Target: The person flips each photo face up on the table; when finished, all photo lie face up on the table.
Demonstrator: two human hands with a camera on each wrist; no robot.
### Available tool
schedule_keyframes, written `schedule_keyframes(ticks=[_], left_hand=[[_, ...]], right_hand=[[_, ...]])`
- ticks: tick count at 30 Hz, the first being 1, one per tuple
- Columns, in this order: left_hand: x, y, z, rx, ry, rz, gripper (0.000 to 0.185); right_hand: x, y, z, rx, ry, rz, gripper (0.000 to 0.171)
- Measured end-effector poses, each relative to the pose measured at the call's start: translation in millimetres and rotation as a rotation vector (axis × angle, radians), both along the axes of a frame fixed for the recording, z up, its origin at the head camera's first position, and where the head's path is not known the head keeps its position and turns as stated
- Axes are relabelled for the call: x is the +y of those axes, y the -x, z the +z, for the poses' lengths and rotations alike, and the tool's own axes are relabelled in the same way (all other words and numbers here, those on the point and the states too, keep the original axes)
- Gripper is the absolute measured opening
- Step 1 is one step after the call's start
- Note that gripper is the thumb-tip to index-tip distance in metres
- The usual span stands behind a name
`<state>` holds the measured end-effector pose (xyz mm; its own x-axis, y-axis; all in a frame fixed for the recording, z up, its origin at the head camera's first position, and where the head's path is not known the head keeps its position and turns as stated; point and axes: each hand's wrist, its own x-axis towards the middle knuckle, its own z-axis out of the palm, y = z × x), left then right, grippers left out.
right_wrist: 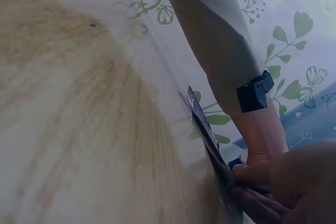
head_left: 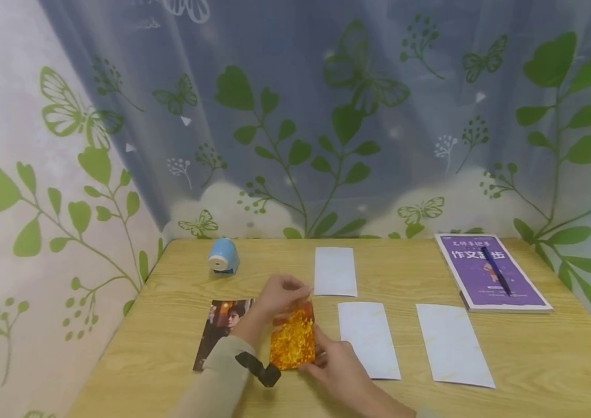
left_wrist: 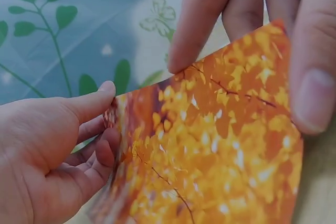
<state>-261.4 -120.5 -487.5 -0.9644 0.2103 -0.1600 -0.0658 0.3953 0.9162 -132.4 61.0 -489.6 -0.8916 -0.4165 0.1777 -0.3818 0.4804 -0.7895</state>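
A picture card (head_left: 294, 338) covered in orange-yellow leaves, with a reddish end, stands tilted above the table between both hands. My left hand (head_left: 284, 293) pinches it at its far end. At its near right side, my right hand (head_left: 338, 361) holds the edge between thumb and fingers. The left wrist view shows the leaf card (left_wrist: 226, 145) large and slightly bowed, with fingers at two sides. Seen nearly edge-on in the right wrist view is the card (right_wrist: 207, 135), pinched by the right hand (right_wrist: 294, 187). Another card with a portrait photo (head_left: 217, 331) lies left, partly behind my left forearm.
Three white cards lie flat: one at the back (head_left: 335, 271), one beside my right hand (head_left: 371, 337), one farther right (head_left: 454, 345). A purple book (head_left: 475, 273) with a dark pen (head_left: 496, 271) rests back right. A small blue object (head_left: 223, 255) stands back left, before a patterned curtain (head_left: 295, 116).
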Motion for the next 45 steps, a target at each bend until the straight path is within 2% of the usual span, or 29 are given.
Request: schedule_keyframes(ticks=[6, 10, 13, 17, 21, 26, 29, 30, 33, 37, 41, 45], left_hand=[[-2.1, -2.8, -12.5, -0.042, -0.039, 0.033, 0.034], [-2.3, -3.8, -14.7, -0.023, 0.02, 0.018, 0.025], [-1.8, -5.2, -13.7, 0.013, 0.094, -0.006, 0.019], [-1.2, -6.6, -12.5, 0.037, 0.141, -0.032, 0.016], [0.0, -6.9, -11.9, 0.057, 0.153, -0.052, 0.015], [1.3, -8.6, -7.3, 0.035, 0.163, -0.051, 0.016], [0.4, -8.4, -2.1, 0.002, 0.15, -0.056, 0.018], [-0.1, -7.6, 0.2, -0.002, 0.149, -0.06, 0.02], [-0.5, 0.0, 7.9, 0.005, 0.135, -0.088, 0.026], [-2.1, 13.9, 15.2, 0.09, 0.147, -0.139, 0.03], [-3.0, 29.0, 15.9, 0.128, 0.164, -0.186, 0.028], [-0.7, 49.2, 17.5, 0.136, 0.162, -0.181, 0.029]], right_hand=[[1.0, 5.4, -10.2, -0.076, -0.028, -0.067, 0.076], [1.2, 5.7, -12.2, -0.112, -0.041, -0.077, 0.077], [1.8, 5.6, -11.8, -0.121, -0.053, -0.071, 0.068], [3.2, 5.8, -10.5, -0.12, -0.064, -0.06, 0.057], [4.8, 4.8, -9.2, -0.138, -0.075, -0.065, 0.064], [5.7, 3.4, -7.1, -0.168, -0.083, -0.074, 0.072], [6.6, 4.7, -5.2, -0.174, -0.082, -0.068, 0.071], [7.4, 5.6, -4.4, -0.169, -0.085, -0.068, 0.065], [13.9, 12.8, -0.3, -0.139, -0.074, -0.074, 0.064], [26.4, 23.9, 7.9, -0.112, -0.049, -0.083, 0.073], [40.1, 32.5, 15.5, -0.114, -0.052, -0.09, 0.07], [49.1, 47.5, 20.9, -0.091, -0.083, -0.131, 0.065]])
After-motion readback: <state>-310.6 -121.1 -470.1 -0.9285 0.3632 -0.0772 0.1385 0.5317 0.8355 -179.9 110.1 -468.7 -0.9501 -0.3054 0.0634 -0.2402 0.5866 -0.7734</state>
